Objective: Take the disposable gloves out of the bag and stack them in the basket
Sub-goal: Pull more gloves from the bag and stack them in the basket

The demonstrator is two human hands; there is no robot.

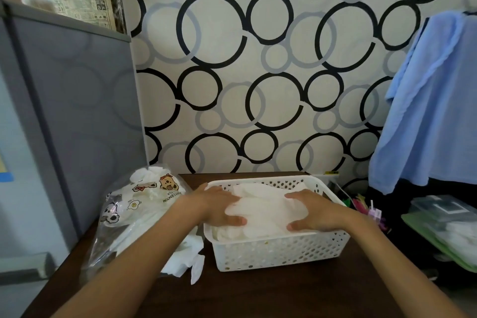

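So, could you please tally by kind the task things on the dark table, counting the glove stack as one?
White perforated basket: 1
Stack of disposable gloves in the basket: 1
Clear printed bag left of the basket: 1
Loose gloves spilling from the bag: 1 cluster, number unclear
Hands on the stack: 2, left hand and right hand
Total: 6

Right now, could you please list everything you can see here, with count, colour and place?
basket: one, white, perforated, centre of table.
gloves: a stack, translucent white, in the basket.
bag: one, clear with cartoon prints, left of the basket, gloves inside.
loose gloves: a few, white, on the table at the bag's mouth.
table: one, dark brown.
cloth: one, light blue, hanging at right.
cabinet: one, grey, at left.
tray: one, green, lower right.
left hand: flat on the stack.
right hand: flat on the stack.
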